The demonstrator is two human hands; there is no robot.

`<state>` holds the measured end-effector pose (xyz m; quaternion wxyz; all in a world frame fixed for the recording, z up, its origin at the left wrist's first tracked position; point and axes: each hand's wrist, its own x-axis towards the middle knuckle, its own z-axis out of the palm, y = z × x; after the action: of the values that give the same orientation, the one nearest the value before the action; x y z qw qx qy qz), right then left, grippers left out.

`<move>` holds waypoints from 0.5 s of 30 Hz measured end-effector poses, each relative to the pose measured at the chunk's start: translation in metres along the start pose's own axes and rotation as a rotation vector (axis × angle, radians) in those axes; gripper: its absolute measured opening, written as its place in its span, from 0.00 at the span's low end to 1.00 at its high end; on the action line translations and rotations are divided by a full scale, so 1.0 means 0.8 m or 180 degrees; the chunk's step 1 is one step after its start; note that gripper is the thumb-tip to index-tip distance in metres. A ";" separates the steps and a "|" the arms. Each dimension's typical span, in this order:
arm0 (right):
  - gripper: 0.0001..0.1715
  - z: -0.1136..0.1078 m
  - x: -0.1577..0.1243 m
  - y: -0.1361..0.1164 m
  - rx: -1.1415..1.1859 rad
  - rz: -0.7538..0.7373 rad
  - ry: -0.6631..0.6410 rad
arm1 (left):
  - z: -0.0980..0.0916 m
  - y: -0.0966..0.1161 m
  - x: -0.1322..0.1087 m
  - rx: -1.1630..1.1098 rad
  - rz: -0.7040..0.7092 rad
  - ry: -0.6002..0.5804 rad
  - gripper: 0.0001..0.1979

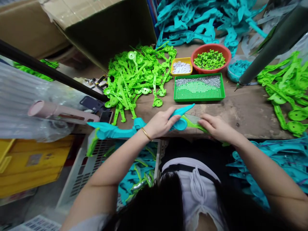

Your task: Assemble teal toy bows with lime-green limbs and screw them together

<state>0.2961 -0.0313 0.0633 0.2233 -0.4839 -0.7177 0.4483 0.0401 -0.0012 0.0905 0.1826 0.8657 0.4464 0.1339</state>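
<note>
My left hand point(162, 123), with a gold bangle at the wrist, is closed around a long turquoise plastic part point(120, 131) that reaches out to the left past my forearm. A green piece hangs from that part's far left end. At its right end, near a round turquoise disc, a lime-green plastic arm point(191, 121) with a greyish flat blade meets it. My right hand point(215, 126) pinches this green arm by its right side. Both hands are just above the table's front edge. My right fingertips are partly hidden.
A heap of lime-green arms point(141, 73) lies back left. Behind the hands are a green tray point(199, 98) of metal bits, a yellow tray point(182, 60) and a red bowl point(227, 61). A dark pole point(271, 45) slants in at right. A white crate point(79, 173) stands below left.
</note>
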 end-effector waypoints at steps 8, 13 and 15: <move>0.26 -0.008 -0.005 -0.022 0.2285 0.1358 -0.0072 | 0.012 0.027 0.016 0.1791 0.1098 0.0704 0.26; 0.27 -0.045 -0.026 -0.019 0.1999 0.1492 -0.0034 | 0.001 0.046 0.039 0.2104 0.1680 0.0525 0.17; 0.24 -0.049 -0.038 -0.006 0.1544 0.0953 0.0780 | -0.015 0.054 0.048 0.2097 0.1733 0.0244 0.18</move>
<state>0.3362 -0.0422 0.0900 0.3486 -0.5672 -0.4782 0.5727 0.0884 0.0098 0.1223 -0.1623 0.9584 0.2269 0.0596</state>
